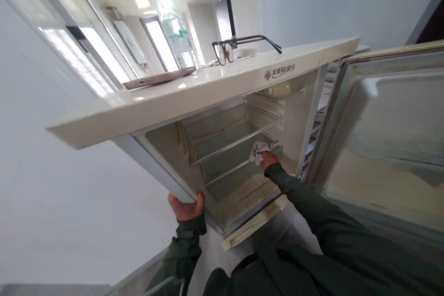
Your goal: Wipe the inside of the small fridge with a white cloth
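Note:
My right hand (268, 160) reaches inside the small fridge (239, 194), its fingers closed round a crumpled pale cloth (258, 150). The cloth is beside the right part of the lower glass shelf (229, 172); whether it presses on the glass I cannot tell. Above it runs the front edge of the upper glass shelf (239, 142). My left hand (187, 207) grips the front edge of the fridge's left side wall, the thumb on the inner side and the fingers wrapped round the outside. Yellowish stains show on the fridge floor.
The fridge door (391, 134) stands wide on the right. On the fridge top (194, 95) lie a pair of glasses (225, 52) and a flat brownish object (159, 78). A white wall (86, 203) is close on the left. Shelving shows behind the door hinge.

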Demonstrator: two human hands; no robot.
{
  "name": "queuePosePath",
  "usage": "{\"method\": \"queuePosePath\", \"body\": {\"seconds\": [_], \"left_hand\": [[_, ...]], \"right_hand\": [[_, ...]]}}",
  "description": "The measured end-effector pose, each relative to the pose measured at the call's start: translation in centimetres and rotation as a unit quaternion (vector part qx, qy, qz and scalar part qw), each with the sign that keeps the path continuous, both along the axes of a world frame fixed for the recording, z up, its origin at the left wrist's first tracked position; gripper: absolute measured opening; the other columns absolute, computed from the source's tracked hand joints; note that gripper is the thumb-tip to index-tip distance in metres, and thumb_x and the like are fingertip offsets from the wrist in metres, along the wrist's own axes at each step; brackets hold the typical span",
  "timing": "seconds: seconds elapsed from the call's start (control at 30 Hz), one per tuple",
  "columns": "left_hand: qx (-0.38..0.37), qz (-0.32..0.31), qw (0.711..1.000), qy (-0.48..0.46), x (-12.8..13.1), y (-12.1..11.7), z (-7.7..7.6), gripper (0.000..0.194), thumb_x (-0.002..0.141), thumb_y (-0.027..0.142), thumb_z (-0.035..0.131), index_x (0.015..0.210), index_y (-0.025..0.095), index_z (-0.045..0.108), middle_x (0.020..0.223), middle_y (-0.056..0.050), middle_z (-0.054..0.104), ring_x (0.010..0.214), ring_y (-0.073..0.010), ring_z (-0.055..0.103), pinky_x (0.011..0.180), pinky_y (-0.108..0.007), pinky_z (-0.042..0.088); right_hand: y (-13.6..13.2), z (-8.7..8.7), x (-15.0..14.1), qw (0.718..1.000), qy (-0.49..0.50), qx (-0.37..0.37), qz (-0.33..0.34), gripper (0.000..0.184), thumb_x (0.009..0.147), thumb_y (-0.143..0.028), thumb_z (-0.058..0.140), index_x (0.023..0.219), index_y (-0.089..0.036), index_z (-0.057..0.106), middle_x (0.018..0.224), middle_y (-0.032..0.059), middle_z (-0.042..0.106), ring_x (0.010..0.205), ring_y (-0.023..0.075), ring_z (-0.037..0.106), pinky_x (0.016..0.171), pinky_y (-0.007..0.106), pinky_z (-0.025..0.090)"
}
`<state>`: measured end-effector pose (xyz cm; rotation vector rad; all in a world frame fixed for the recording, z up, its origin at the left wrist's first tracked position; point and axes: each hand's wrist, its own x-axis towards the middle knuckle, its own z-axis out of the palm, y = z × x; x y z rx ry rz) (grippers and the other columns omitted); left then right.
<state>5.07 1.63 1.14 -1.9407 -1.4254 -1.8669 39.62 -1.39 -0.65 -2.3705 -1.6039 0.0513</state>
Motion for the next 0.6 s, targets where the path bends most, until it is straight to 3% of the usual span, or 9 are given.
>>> {"method": "queuePosePath", "body": {"seconds": [0.13, 0.23, 0.37, 0.43, 0.6], "left_hand": [[0.018, -0.052, 0.998, 0.04, 0.0, 0.4, 0.7, 0.039, 0.069, 0.049, 0.063, 0.088, 0.018, 0.049, 0.076, -0.002, 0.049, 0.069, -0.0191, 0.051, 0.061, -0.036, 0.046], [0.043, -0.062, 0.996, 0.047, 0.2, 0.3, 1.4, 0.038, 0.068, 0.046, 0.062, 0.091, 0.017, 0.051, 0.079, -0.004, 0.053, 0.073, -0.0207, 0.055, 0.065, -0.037, 0.048], [0.059, -0.044, 0.996, 0.053, 0.8, 0.0, 1.8, 0.049, 0.069, 0.044, 0.06, 0.106, 0.012, 0.054, 0.09, -0.01, 0.061, 0.085, -0.0259, 0.062, 0.073, -0.041, 0.053], [0.077, -0.04, 0.995, 0.046, 1.0, -0.2, 1.8, 0.056, 0.07, 0.042, 0.06, 0.115, 0.009, 0.054, 0.097, -0.014, 0.063, 0.092, -0.0277, 0.064, 0.078, -0.043, 0.054], [0.09, -0.084, 0.99, 0.062, 1.2, -0.5, 1.7, 0.067, 0.075, 0.035, 0.061, 0.133, 0.003, 0.047, 0.113, -0.019, 0.064, 0.104, -0.0298, 0.065, 0.086, -0.043, 0.055]], "right_hand": [[0.1, -0.8, -5.5, 0.989, -0.026, 0.01, 0.143, 0.051, 0.082, -0.016, 0.063, 0.133, -0.011, 0.061, 0.132, 0.02, 0.06, 0.12, 0.0323, 0.058, 0.102, 0.041, 0.044], [0.8, -0.4, -7.7, 0.984, -0.049, -0.021, 0.169, 0.058, 0.08, -0.019, 0.069, 0.136, -0.008, 0.057, 0.138, 0.0227, 0.057, 0.125, 0.0339, 0.055, 0.106, 0.042, 0.042], [2.1, 1.3, -7.9, 0.976, -0.092, -0.085, 0.176, 0.04, 0.097, -0.013, 0.044, 0.132, -0.007, 0.061, 0.129, 0.0243, 0.062, 0.122, 0.0329, 0.059, 0.103, 0.044, 0.043], [2.6, 2.0, -7.7, 0.973, -0.107, -0.095, 0.181, 0.043, 0.099, -0.01, 0.033, 0.13, -0.005, 0.062, 0.125, 0.0264, 0.064, 0.119, 0.0346, 0.06, 0.1, 0.046, 0.044], [3.4, 2.7, -7.2, 0.958, -0.116, -0.118, 0.234, 0.044, 0.09, -0.003, 0.047, 0.131, -0.004, 0.062, 0.124, 0.0257, 0.065, 0.117, 0.035, 0.063, 0.098, 0.043, 0.048]]}}
